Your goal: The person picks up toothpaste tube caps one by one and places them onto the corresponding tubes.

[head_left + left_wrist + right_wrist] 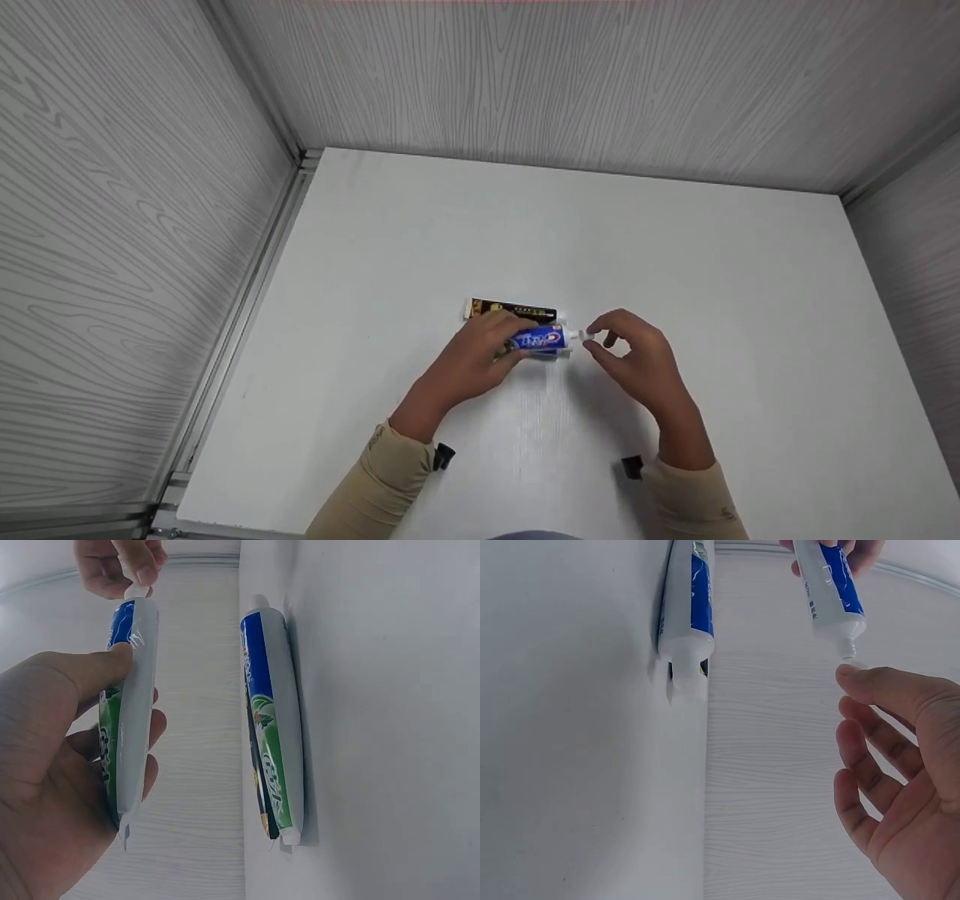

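My left hand [474,354] holds a blue, green and white toothpaste tube [139,720], thumb on one side and fingers round the other. Its nozzle points right, toward my other hand, and the bare thread [847,649] shows in the right wrist view. Between thumb and forefinger my right hand [640,358] pinches a small white cap [587,336], just off the nozzle and mostly hidden by the fingertips in the right wrist view. On the table below lies a similar toothpaste tube [276,720] with its cap on. A black and gold tube [517,310] lies beside it.
The white table [420,225] carries the lying tubes near its middle. Grey wood-patterned panels [495,82] stand behind it and at both sides, with a metal rail [247,300] along the left edge. Black wrist mounts [444,456] sit at both cuffs.
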The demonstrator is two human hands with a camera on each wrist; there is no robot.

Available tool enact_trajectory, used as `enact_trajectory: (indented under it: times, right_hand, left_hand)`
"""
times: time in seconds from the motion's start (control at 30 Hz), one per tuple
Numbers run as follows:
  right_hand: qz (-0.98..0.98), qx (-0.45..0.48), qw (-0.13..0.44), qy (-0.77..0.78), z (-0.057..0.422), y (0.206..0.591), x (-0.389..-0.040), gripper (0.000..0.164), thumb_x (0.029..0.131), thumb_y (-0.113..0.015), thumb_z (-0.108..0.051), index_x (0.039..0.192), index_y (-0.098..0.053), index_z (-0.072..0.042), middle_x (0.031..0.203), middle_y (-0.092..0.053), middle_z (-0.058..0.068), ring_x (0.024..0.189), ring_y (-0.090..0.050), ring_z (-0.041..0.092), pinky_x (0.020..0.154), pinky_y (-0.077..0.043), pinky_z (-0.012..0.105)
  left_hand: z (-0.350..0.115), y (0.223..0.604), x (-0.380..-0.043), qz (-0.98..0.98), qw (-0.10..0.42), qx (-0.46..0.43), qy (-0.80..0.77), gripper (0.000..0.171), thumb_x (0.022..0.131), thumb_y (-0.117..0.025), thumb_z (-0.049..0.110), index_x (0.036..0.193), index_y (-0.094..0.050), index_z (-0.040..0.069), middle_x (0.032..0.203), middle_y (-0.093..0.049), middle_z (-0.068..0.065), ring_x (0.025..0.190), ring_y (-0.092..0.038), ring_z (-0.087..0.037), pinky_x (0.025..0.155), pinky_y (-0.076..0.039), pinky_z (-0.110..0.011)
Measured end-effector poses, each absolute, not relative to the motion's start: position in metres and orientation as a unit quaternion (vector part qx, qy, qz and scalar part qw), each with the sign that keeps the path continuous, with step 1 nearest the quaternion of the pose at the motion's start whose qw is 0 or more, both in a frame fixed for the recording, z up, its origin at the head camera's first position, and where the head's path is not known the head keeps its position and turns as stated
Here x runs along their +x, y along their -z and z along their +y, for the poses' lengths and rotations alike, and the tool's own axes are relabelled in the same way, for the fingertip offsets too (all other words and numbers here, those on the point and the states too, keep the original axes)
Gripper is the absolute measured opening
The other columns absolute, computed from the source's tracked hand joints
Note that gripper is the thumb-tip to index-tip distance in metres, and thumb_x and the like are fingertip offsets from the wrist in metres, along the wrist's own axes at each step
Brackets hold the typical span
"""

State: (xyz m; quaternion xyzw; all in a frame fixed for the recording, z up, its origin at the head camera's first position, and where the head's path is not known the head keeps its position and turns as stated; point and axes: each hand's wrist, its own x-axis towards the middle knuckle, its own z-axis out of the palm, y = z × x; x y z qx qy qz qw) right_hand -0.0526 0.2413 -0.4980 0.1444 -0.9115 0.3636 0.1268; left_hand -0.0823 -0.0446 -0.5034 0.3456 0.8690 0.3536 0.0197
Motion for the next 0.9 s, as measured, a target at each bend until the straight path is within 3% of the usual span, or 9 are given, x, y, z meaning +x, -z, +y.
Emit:
enact_trajectory:
  times: [0.4, 0.6, 0.9]
  right_hand:
    - [-0.913, 0.145, 0.122, -0.363, 0.2355, 0.5016, -0.0505, 0.023, 0.087, -0.085, -0.001, 0.101, -0.077, -0.018, 0.099, -0.075, -0.003, 0.083, -0.064, 0.011, 0.074, -0.056, 0.037]
    - [-0.914, 0.145, 0.112, -0.362, 0.2326, 0.5016, -0.0495, 0.023, 0.087, -0.085, -0.001, 0.1, -0.077, -0.018, 0.099, -0.074, -0.006, 0.084, -0.065, 0.011, 0.074, -0.058, 0.044]
    - [-0.911, 0.159, 0.091, -0.37, 0.2341, 0.5007, -0.0487, 0.024, 0.088, -0.084, 0.002, 0.104, -0.078, -0.015, 0.103, -0.073, -0.007, 0.085, -0.066, 0.009, 0.074, -0.054, 0.026]
  left_hand:
    - [-0.0454, 0.5092, -0.0795, 0.867, 0.012, 0.351, -0.353, 0.042, 0.103, -0.072, 0.02, 0.145, -0.063, 0.017, 0.13, -0.069, -0.001, 0.123, -0.063, -0.017, 0.108, -0.052, -0.043]
    - [-0.0447, 0.5084, -0.0783, 0.867, 0.012, 0.354, -0.351, 0.042, 0.103, -0.072, 0.02, 0.144, -0.064, 0.017, 0.129, -0.069, -0.001, 0.123, -0.063, -0.018, 0.109, -0.052, -0.043]
    - [-0.0416, 0.5077, -0.0791, 0.866, 0.015, 0.36, -0.348, 0.041, 0.104, -0.071, 0.02, 0.144, -0.064, 0.016, 0.129, -0.069, -0.002, 0.122, -0.063, -0.017, 0.108, -0.052, -0.041]
